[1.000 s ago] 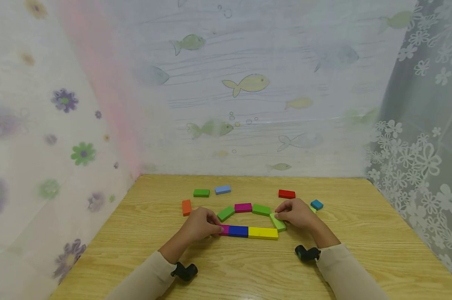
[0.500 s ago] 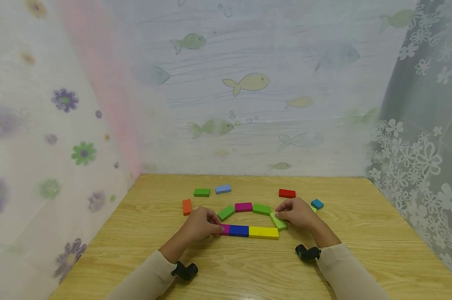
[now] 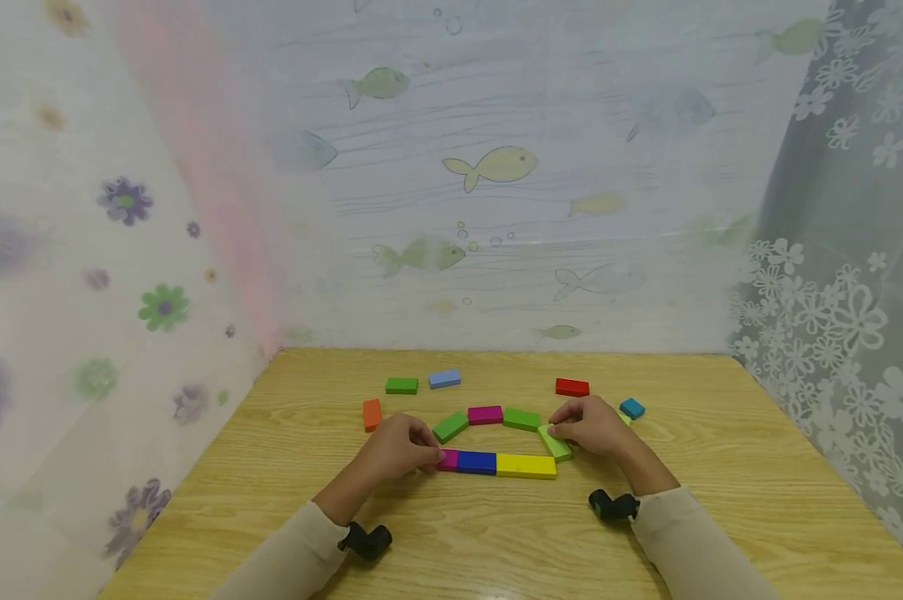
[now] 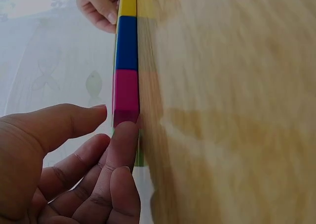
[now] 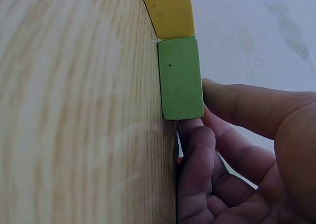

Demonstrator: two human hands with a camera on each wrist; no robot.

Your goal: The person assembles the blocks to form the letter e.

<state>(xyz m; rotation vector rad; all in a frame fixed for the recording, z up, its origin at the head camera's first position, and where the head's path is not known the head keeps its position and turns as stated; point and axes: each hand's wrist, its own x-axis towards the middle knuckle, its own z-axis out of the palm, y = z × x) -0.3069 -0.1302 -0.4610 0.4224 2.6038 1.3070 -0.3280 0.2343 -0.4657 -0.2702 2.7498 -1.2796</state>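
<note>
A magenta block (image 4: pixel 126 95), a dark blue block (image 3: pixel 477 462) and a yellow block (image 3: pixel 526 466) form a straight row on the table. My left hand (image 3: pixel 401 448) is at the row's left end, a fingertip against the magenta block's end face; in the left wrist view the thumb stands apart from it. My right hand (image 3: pixel 592 427) pinches a light green block (image 3: pixel 553 442) between thumb and fingers. That block lies slanted, one end at the yellow block's right end. Behind the row, a green block (image 3: pixel 451 427), another magenta block (image 3: pixel 485 415) and a second green block (image 3: pixel 522 418) curve in an arc.
Farther out lie an orange block (image 3: pixel 372 415), a green block (image 3: pixel 402 386), a light blue block (image 3: pixel 445 379), a red block (image 3: pixel 572 387) and a small blue block (image 3: pixel 632 407). A light green piece shows partly behind my right hand. Patterned curtains surround the wooden table (image 3: pixel 451 533).
</note>
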